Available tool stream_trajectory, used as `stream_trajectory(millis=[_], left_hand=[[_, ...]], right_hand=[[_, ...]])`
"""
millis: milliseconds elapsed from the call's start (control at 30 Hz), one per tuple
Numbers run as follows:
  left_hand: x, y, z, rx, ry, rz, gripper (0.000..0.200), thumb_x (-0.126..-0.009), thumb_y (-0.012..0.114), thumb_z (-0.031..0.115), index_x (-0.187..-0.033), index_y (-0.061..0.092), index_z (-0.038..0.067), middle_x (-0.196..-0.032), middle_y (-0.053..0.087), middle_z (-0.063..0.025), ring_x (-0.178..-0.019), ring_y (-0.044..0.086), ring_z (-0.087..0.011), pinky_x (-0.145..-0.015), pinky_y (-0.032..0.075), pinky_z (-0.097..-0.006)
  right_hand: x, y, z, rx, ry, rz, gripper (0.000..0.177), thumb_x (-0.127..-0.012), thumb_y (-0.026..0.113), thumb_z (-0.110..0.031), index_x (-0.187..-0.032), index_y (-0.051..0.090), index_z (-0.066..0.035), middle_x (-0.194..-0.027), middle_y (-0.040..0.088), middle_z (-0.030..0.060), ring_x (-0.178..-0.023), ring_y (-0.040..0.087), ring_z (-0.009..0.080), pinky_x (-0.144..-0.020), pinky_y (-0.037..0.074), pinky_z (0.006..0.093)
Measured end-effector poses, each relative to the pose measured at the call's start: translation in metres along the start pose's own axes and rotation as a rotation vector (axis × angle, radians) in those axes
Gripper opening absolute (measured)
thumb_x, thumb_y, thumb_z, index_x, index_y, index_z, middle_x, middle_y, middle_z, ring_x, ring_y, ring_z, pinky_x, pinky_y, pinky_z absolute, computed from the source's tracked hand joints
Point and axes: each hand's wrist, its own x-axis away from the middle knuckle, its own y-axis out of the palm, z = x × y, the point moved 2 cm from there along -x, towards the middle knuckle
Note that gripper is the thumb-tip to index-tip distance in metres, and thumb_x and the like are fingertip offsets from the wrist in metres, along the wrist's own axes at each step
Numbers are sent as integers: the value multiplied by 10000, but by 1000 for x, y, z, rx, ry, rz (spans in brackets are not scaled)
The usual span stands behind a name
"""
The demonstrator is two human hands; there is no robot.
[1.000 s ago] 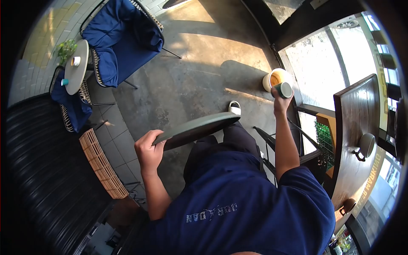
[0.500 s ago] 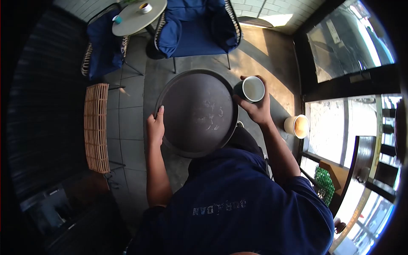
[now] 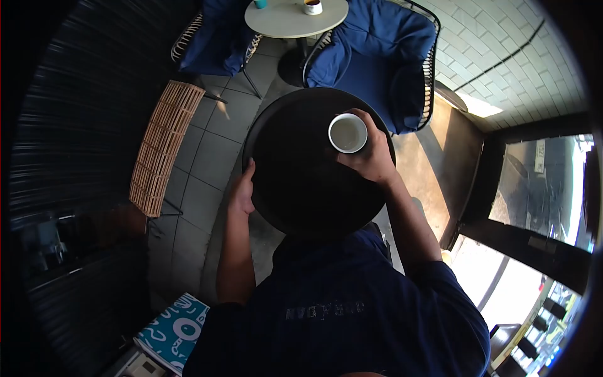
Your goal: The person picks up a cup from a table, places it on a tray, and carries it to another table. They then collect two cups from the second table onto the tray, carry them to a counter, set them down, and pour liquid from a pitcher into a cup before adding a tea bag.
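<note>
A round dark serving tray [image 3: 298, 182] is held in front of my body. My left hand [image 3: 244, 191] grips its left edge, thumb up along the rim and the other fingers hidden beneath. Fingers wrapped round its side, my right hand [image 3: 374, 154] holds a white-rimmed cup [image 3: 347, 133], which overlaps the upper right part of the tray in this view. From above, the cup's pale inside shows.
Ahead stands a round table [image 3: 282, 24] with a teal cup [image 3: 260, 4] and a white cup [image 3: 313, 7] on it. A blue-cushioned armchair [image 3: 370, 69] is at its right, another chair [image 3: 217, 47] at its left. A woven bench [image 3: 166, 147] stands left; glass panels [image 3: 540, 182] are at right.
The view has turned to the right, toward the chairs and brick wall. My right hand has brought the cup from beside the tray's right edge to over its surface; my left hand keeps its grip.
</note>
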Motion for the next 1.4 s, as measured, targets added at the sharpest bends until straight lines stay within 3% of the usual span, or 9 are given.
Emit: stream_trajectory(millis=[267,400,867,1100,1167,1233,1300,1367,1400], left_hand=[[-46,-18,40,83,32,108,686,-882,543,484,-1304,407,-41,-1278,500,-151,-1147,512,-256,-947,426,-382],[-72,-30,78,74,174,151,660,-877,567,453,-1274,439,-59,-1240,529,-158,-1106,538,-254,-911,448,-366],[-163,-138,285,52,210,189,644,-889,557,441,-1233,468,-96,-1191,557,-183,-1062,563,-259,-892,457,-351],[-228,-189,339,57,230,198,645,-890,562,421,-1270,437,-84,-1254,506,-195,-1123,524,-264,-917,445,-363],[-242,-190,353,71,231,211,648,-888,562,425,-1275,435,-79,-1263,498,-195,-1139,513,-267,-926,441,-368],[-239,-178,374,7,246,323,637,-888,558,430,-1281,440,-56,-1263,502,-185,-1144,511,-270,-935,438,-380],[-244,-170,391,50,228,324,634,-891,554,430,-1285,436,-52,-1268,501,-182,-1147,511,-272,-937,437,-387],[-256,-166,403,90,216,322,630,-894,549,429,-1289,432,-48,-1272,500,-178,-1149,510,-274,-940,437,-394],[-265,-165,409,124,229,343,619,-901,544,416,-1290,428,-52,-1270,503,-175,-1144,514,-276,-937,439,-398]], right_hand=[[-106,27,12,8,-52,-88,678,-582,792,-120,-1166,458,-42,-1030,630,163,-985,618,316,-837,507,376],[-153,58,14,32,-73,-114,674,-598,804,-155,-1162,451,-47,-1026,629,167,-976,619,325,-827,514,382],[-342,208,3,34,45,-89,708,-619,822,-216,-1175,421,-35,-1041,619,160,-1014,609,288,-857,489,374],[-417,236,0,-72,10,-162,1125,-576,866,-212,-1413,140,-19,-1238,484,208,-1180,484,303,-1026,361,368],[-433,227,5,193,-132,-216,1155,-566,870,-198,-1420,116,-14,-1292,449,204,-1194,472,299,-1054,326,368],[-456,204,5,189,-141,-228,1038,-622,832,-160,-1412,178,-1,-1287,476,176,-1179,486,276,-1036,336,353],[-483,177,16,24,-62,-188,772,-709,761,-191,-1328,353,23,-1152,575,178,-1083,556,232,-954,406,347],[-523,161,80,-325,102,66,529,-772,702,-175,-1211,486,25,-1060,621,153,-1001,583,176,-874,447,318],[-546,155,116,-243,187,152,502,-779,697,-191,-1190,500,19,-1037,628,150,-979,588,168,-846,459,307]])
